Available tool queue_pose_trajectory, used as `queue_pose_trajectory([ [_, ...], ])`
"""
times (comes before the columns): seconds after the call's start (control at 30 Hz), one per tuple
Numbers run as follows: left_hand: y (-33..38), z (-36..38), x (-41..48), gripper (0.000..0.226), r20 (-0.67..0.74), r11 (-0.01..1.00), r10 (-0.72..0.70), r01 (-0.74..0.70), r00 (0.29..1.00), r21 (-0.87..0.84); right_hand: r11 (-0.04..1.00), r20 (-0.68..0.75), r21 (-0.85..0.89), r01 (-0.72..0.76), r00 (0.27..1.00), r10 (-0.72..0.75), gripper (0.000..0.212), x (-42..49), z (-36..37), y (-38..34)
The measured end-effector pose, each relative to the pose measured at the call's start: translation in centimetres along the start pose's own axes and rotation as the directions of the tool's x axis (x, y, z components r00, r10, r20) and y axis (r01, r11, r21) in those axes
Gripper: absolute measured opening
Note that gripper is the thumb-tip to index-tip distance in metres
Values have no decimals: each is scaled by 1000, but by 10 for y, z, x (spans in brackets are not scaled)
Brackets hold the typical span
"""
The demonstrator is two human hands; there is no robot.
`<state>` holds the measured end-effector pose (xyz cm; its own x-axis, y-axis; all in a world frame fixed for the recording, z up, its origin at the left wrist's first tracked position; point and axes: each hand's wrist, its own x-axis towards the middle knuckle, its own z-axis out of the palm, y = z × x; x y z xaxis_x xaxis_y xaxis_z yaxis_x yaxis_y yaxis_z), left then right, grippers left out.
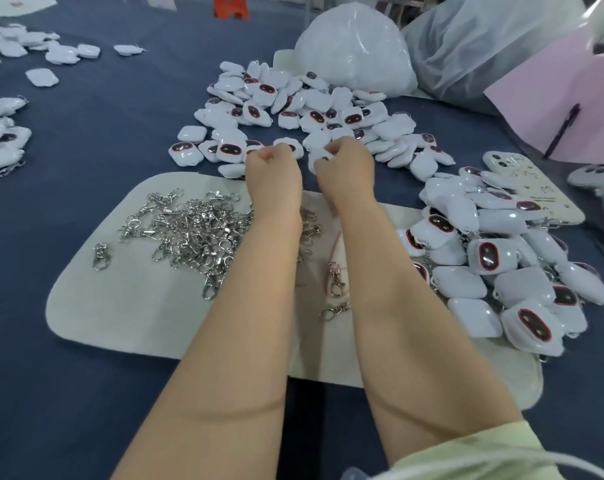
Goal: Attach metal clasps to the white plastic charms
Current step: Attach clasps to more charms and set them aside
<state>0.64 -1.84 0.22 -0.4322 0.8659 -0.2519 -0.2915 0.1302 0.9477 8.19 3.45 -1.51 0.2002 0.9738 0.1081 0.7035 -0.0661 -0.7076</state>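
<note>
On dark blue cloth (103, 109): pale mat (120, 306), clasps (193, 230), charms (293, 109), perhaps a phone (532, 188).

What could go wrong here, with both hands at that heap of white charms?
The left forearm passes over the tangled clasps and might drag some off the mat. The clasped charms at the right lie close to the loose charms, so the two heaps might get mixed.
</note>
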Motion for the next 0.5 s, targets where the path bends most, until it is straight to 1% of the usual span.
queue_pose_trajectory([
  [0.03, 2, -2, -4, 10, 34, 1000, -10, 10, 999, 3, 990, -16, 142, 15, 1000, -13, 32, -7, -9, -3],
  [0.07, 2, -4, -8, 11, 67, 1000, -9, 9, 998, 4, 960, -24, 277, 30, 999, -24, 26, -15, -17, -7],
  [0.1, 2, -6, -12, 18, 98, 1000, -6, 5, 995, 9, 926, -16, 376, 39, 999, -35, 17, -25, -23, -9],
  [0.13, 2, -9, -16, 22, 139, 1000, 7, -8, 990, 6, 899, 7, 435, 44, 999, -52, 7, -35, -28, -12],
  [0.2, 0, -15, -28, 22, 189, 998, 61, -58, 980, -22, 884, 57, 465, 54, 994, -91, 7, -56, -35, -14],
  [0.23, -2, -19, -32, 21, 188, 995, 96, -95, 978, -18, 891, 62, 449, 67, 992, -106, 8, -64, -37, -13],
  [0.27, -6, -25, -36, 21, 170, 992, 127, -130, 977, 4, 914, 47, 395, 94, 991, -122, 10, -73, -39, -10],
  [0.33, -13, -37, -44, 22, 110, 985, 164, -169, 980, 29, 963, -3, 204, 177, 984, -180, 13, -89, -42, -1],
  [0.37, -17, -43, -46, 23, 82, 986, 163, -165, 983, 17, 972, 6, 124, 200, 979, -203, 14, -96, -42, 5],
  [0.43, -22, -52, -51, 23, 69, 991, 122, -119, 990, -54, 976, 118, -22, 217, 970, -213, 23, -110, -34, 13],
  [0.47, -24, -55, -54, 22, 75, 991, 105, -98, 992, -94, 966, 181, -113, 232, 961, -210, 27, -116, -28, 16],
  [0.5, -27, -57, -57, 19, 80, 988, 99, -88, 992, -124, 949, 212, -189, 254, 954, -213, 27, -121, -21, 18],
])
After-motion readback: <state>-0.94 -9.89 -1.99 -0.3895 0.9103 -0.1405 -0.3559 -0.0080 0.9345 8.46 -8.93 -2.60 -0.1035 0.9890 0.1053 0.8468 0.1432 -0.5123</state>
